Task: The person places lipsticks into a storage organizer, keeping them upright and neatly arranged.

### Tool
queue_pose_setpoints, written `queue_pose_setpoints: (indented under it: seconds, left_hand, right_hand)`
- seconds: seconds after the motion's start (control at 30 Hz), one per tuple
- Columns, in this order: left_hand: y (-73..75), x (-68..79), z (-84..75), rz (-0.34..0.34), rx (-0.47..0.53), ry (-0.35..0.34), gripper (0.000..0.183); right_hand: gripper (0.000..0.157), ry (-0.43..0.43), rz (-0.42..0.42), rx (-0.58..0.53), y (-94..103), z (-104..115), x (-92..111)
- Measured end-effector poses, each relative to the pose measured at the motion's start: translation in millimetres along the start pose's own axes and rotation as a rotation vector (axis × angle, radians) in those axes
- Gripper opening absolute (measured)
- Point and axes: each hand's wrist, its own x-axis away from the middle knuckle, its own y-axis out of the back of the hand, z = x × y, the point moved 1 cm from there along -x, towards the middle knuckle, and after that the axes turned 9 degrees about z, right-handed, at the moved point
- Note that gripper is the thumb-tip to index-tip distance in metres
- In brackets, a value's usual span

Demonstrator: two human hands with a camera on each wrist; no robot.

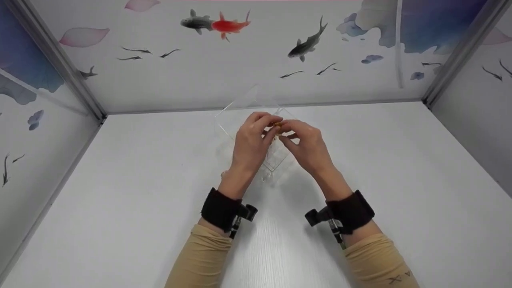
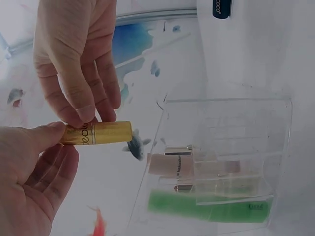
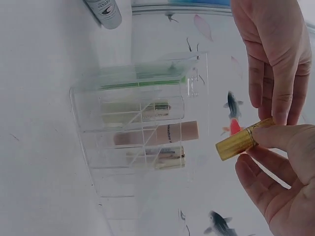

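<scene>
Near an organizer (image 2: 231,125) — green tube (image 2: 209,208), pink tube (image 3: 163,133) inside — left fingers (image 2: 51,135) and right fingers (image 3: 273,135) pinch a golden tube (image 2: 112,132).

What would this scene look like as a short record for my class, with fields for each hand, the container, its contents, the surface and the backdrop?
Left hand: pinches a gold tube
Right hand: pinches the same tube
Container: clear organizer, on the table
Contents: include a green tube and pink tube
Surface: white table
Backdrop: panels with fish pictures
</scene>
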Motion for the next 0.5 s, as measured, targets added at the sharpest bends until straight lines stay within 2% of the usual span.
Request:
queue_pose_setpoints:
  seconds: [0.3,0.4,0.5]
  left_hand:
    - [-16.4,-14.4,6.2,-0.066,0.013,0.037,0.020]
    - [-20.3,-17.7,9.5,-0.050,0.010,0.046,0.022]
    - [-24.4,-20.5,13.3,-0.005,-0.003,0.048,0.027]
  right_hand:
    - [0.034,0.005,0.005,-0.022,-7.6,-13,-5]
    - [0.038,0.000,0.011,-0.012,-9.7,-19,-7]
    - [0.039,-0.004,0.018,-0.003,-11.2,-25,-8]
